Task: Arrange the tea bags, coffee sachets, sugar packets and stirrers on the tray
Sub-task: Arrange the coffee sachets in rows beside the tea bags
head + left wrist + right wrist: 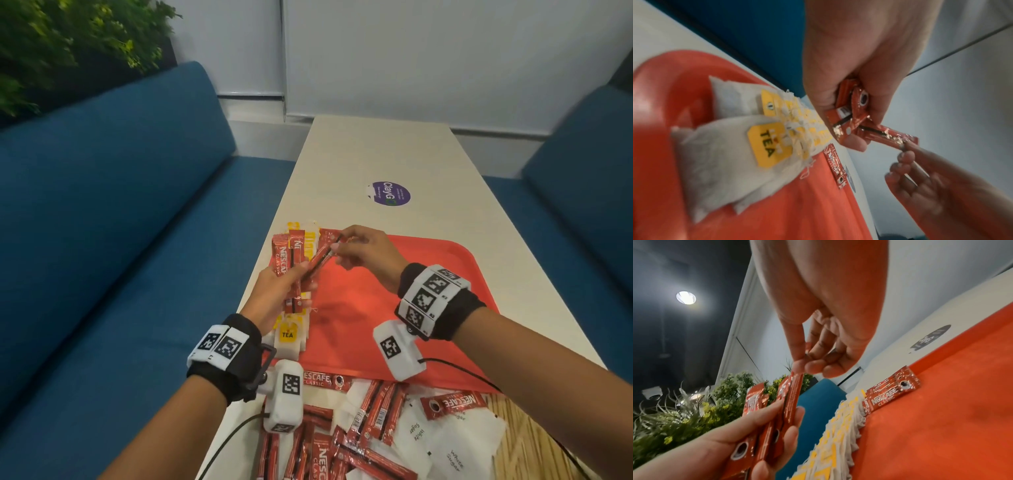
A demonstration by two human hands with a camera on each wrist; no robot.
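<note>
Left hand [274,294] curled round a fan of red coffee sachets [289,263], held upright above the tray's left edge; thumb and fingers clamped on their lower ends. Right hand [368,255] pinching the far end of one sachet [320,257] between thumb and fingertips [799,368], that sachet slanting down into the left hand's bundle. Remaining right fingers loosely bent, touching nothing.

Red tray [428,274] lying on the white table [376,154], mostly bare. Along its left edge, a row of tea bags [289,337] overlapped from near to far, yellow tags up, nearest tag reading TEA. At the far left corner, one sachet [890,394] flat on the tray, just beside the far end of the tea row.

Off the tray, on the near part of the table: a loose heap of more sachets [359,428] mixed with white sugar packets [445,445], overlapping in every direction. Wooden stirrers [520,442] at the near right, partly under the sugar packets. Could not tell how many.

Purple round sticker [388,193] on the table beyond the tray. Blue sofas [120,222] to left and right, green plants [68,41] at far left.
</note>
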